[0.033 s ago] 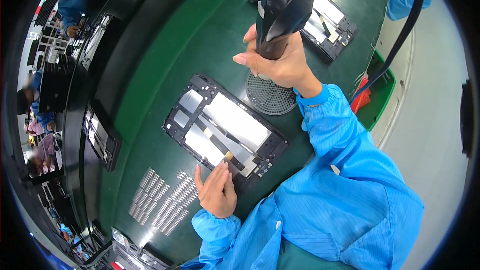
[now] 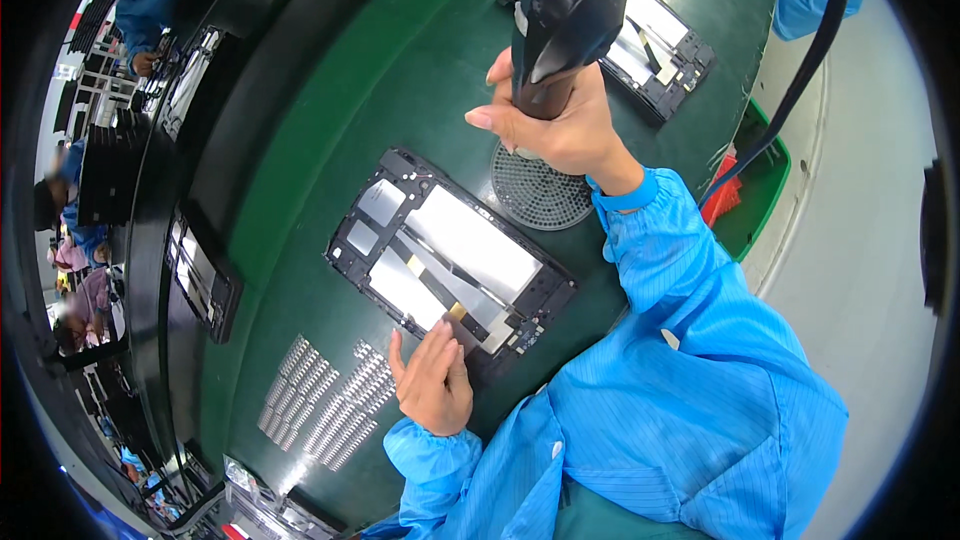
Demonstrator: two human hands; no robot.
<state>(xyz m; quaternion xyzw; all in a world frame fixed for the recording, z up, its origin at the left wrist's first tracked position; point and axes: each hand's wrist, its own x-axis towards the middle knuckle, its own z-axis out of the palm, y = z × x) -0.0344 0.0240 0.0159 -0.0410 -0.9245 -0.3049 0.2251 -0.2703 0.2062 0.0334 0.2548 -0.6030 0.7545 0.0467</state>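
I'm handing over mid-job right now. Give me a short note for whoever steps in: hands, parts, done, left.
Left hand: flat, fingertips pressing the near edge of the open tablet frame on the green belt.
Right hand: gripping the black powered driver, raised above the round perforated pad.
Rows of small metal parts lie left of the left hand.
Done: cannot tell.
Left: driver not yet on the frame.

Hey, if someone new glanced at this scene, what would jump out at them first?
Probably the black power tool gripped in the right hand, raised over a round perforated pad on the green bench. Below it lies an opened tablet frame, with the left hand pressing flat on its near edge.
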